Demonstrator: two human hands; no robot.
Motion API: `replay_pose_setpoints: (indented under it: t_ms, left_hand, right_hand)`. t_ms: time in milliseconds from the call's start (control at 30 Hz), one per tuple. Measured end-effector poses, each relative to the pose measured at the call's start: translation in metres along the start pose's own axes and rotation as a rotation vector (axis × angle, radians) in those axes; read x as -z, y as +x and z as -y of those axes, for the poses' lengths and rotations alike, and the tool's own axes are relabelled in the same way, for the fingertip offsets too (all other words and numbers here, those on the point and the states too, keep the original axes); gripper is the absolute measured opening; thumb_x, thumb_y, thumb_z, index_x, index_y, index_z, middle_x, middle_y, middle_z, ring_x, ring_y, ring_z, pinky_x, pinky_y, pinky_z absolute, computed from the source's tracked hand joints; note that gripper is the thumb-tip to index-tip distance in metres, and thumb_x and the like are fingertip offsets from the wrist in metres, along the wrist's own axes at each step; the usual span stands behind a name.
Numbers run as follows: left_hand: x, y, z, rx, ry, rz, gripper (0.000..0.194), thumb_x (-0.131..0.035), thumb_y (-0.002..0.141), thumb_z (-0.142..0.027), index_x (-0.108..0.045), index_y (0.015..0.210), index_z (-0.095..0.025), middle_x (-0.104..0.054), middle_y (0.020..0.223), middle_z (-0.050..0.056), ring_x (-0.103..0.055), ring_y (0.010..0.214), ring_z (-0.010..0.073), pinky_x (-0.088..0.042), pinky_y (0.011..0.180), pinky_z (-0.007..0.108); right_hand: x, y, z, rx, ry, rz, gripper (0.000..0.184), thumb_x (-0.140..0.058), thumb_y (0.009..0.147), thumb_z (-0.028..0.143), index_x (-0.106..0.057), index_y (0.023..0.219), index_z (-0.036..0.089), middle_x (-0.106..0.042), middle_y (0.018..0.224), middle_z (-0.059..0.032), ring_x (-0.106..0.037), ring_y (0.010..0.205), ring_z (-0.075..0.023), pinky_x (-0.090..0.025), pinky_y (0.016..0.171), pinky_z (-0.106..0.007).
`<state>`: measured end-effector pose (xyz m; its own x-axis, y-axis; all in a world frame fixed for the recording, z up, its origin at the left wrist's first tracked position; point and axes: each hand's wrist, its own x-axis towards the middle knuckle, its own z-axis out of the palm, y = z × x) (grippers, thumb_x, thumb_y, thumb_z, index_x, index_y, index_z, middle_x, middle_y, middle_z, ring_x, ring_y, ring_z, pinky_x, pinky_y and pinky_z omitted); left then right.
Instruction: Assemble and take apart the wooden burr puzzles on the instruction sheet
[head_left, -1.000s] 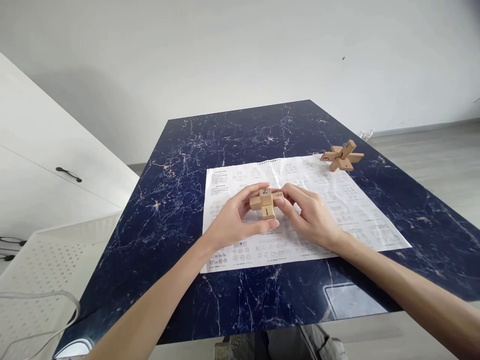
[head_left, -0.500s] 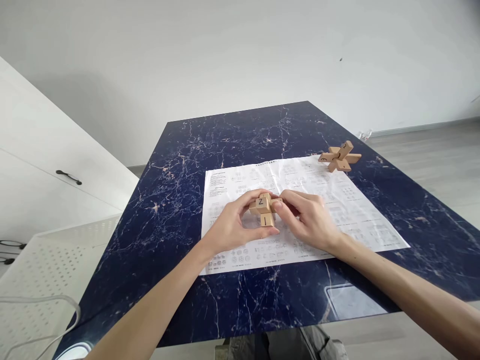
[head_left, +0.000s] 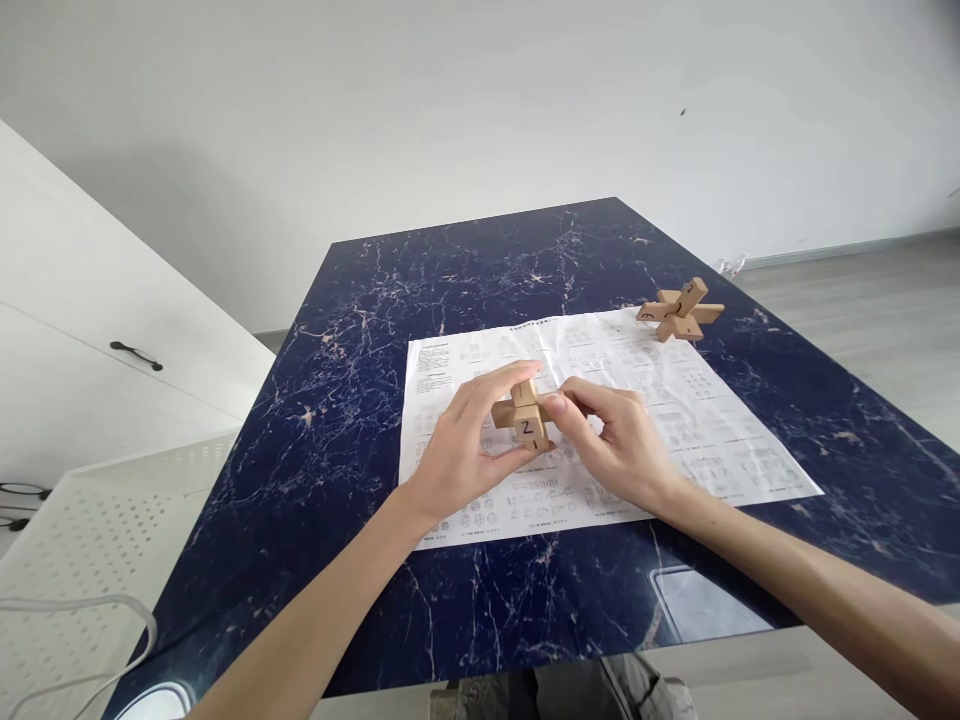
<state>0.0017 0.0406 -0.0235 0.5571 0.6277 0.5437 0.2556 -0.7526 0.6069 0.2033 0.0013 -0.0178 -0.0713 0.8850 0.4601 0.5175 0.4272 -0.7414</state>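
Observation:
Between my two hands is a wooden burr puzzle (head_left: 527, 424) made of crossed bars, with a dark handwritten mark like a 2 or Z on the bar facing me. My left hand (head_left: 472, 430) curves around its left side, fingertips at the top and thumb at the lower end. My right hand (head_left: 619, 435) pinches the bar that sticks out to the right between thumb and bent fingers. Beneath them lies a white printed sheet (head_left: 480, 352) with rows of small diagrams. A second wooden puzzle (head_left: 681, 312), also marked with numbers, stands at the sheet's far right corner.
The sheet rests on a dark blue marble-patterned table (head_left: 450, 280). To the left are a white cabinet (head_left: 90, 270) and a perforated white panel (head_left: 90, 540) with a pale cable (head_left: 82, 602) across it. A wall (head_left: 480, 110) rises behind the table.
The puzzle in my hands has tipped toward me, so the marked bar now sits lower and the upper bar shows more. My left fingers have lifted slightly. The second puzzle has stayed put.

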Motion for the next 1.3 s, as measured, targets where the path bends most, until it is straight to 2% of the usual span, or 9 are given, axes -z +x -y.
replay_pose_setpoints:
  t_ms: [133, 267, 467, 600, 733, 900, 1100, 1200, 1300]
  left_hand:
    - [0.002, 0.001, 0.0, 0.091, -0.018, 0.04, 0.065, -0.08, 0.093, -0.04, -0.048, 0.149, -0.036, -0.062, 0.15, 0.007, -0.06, 0.137, 0.0295, -0.05, 0.115, 0.049]
    - [0.001, 0.001, -0.002, 0.166, -0.014, 0.07, 0.062, -0.078, 0.095, -0.039, -0.048, 0.149, -0.036, -0.061, 0.151, 0.005, -0.062, 0.134, 0.0284, -0.052, 0.112, 0.047]
    - [0.0, 0.002, -0.001, 0.222, 0.011, 0.097, 0.065, -0.078, 0.095, -0.039, -0.045, 0.15, -0.037, -0.058, 0.154, 0.006, -0.06, 0.135, 0.0309, -0.051, 0.113, 0.051]
    - [-0.001, 0.002, -0.001, 0.282, 0.024, 0.072, 0.061, -0.079, 0.094, -0.038, -0.048, 0.147, -0.034, -0.064, 0.146, 0.006, -0.063, 0.13, 0.0305, -0.052, 0.11, 0.051]
    - [-0.003, 0.001, 0.001, 0.248, 0.039, 0.037, 0.056, -0.075, 0.097, -0.035, -0.048, 0.146, -0.033, -0.067, 0.138, 0.006, -0.065, 0.124, 0.0282, -0.053, 0.108, 0.05]
    - [-0.004, -0.002, 0.005, 0.217, 0.072, 0.019, 0.065, -0.078, 0.093, -0.022, -0.045, 0.148, -0.035, -0.064, 0.144, 0.007, -0.064, 0.129, 0.0288, -0.052, 0.11, 0.05]
    - [-0.007, -0.004, 0.007, 0.263, 0.005, -0.012, 0.085, -0.08, 0.092, -0.024, -0.028, 0.158, -0.035, -0.062, 0.142, 0.011, -0.064, 0.127, 0.0301, -0.053, 0.11, 0.054]
    - [-0.007, -0.004, 0.006, 0.276, 0.002, -0.008, 0.082, -0.076, 0.094, -0.023, -0.026, 0.158, -0.034, -0.06, 0.143, 0.01, -0.064, 0.125, 0.0276, -0.054, 0.109, 0.052]
    - [-0.005, -0.005, 0.004, 0.3, 0.022, 0.002, 0.074, -0.071, 0.096, -0.023, -0.028, 0.155, -0.033, -0.06, 0.141, 0.009, -0.064, 0.123, 0.0268, -0.058, 0.104, 0.05]
  right_hand:
    - [-0.001, -0.003, -0.005, 0.072, -0.032, -0.008, 0.047, -0.049, 0.109, 0.048, -0.042, 0.07, 0.023, -0.042, 0.059, 0.0043, -0.038, 0.052, -0.0119, -0.03, 0.052, -0.029]
    - [0.0, -0.004, -0.006, 0.11, -0.027, 0.024, 0.047, -0.038, 0.113, 0.047, -0.045, 0.073, 0.023, -0.047, 0.063, 0.0018, -0.042, 0.054, -0.0131, -0.033, 0.054, -0.03]
    - [0.001, -0.002, -0.006, 0.067, -0.021, 0.036, 0.049, -0.031, 0.115, 0.043, -0.045, 0.073, 0.023, -0.05, 0.062, 0.0011, -0.044, 0.052, -0.013, -0.034, 0.054, -0.029]
    - [0.001, -0.001, -0.008, 0.062, -0.064, 0.095, 0.043, -0.036, 0.113, 0.045, -0.045, 0.076, 0.023, -0.049, 0.061, 0.0029, -0.043, 0.051, -0.0125, -0.034, 0.053, -0.029]
    - [-0.001, 0.0, -0.012, 0.051, -0.135, 0.162, 0.034, -0.052, 0.106, 0.045, -0.043, 0.08, 0.024, -0.049, 0.061, 0.0045, -0.043, 0.051, -0.0125, -0.034, 0.053, -0.029]
    - [-0.001, 0.004, -0.015, 0.027, -0.114, 0.171, 0.033, -0.05, 0.106, 0.042, -0.042, 0.078, 0.024, -0.05, 0.062, 0.0041, -0.042, 0.052, -0.0127, -0.034, 0.054, -0.029]
    - [0.005, 0.012, -0.026, -0.162, 0.014, 0.109, 0.04, -0.049, 0.107, 0.048, -0.054, 0.076, 0.022, -0.049, 0.061, 0.0037, -0.042, 0.053, -0.0131, -0.032, 0.052, -0.029]
    - [0.009, 0.018, -0.037, -0.322, 0.188, 0.043, 0.049, -0.052, 0.105, 0.053, -0.05, 0.068, 0.022, -0.049, 0.061, 0.0023, -0.041, 0.053, -0.0129, -0.033, 0.05, -0.029]
    - [0.015, 0.024, -0.047, -0.479, 0.479, -0.057, 0.047, -0.059, 0.102, 0.054, -0.047, 0.068, 0.024, -0.043, 0.06, 0.0038, -0.038, 0.049, -0.0127, -0.033, 0.045, -0.029]
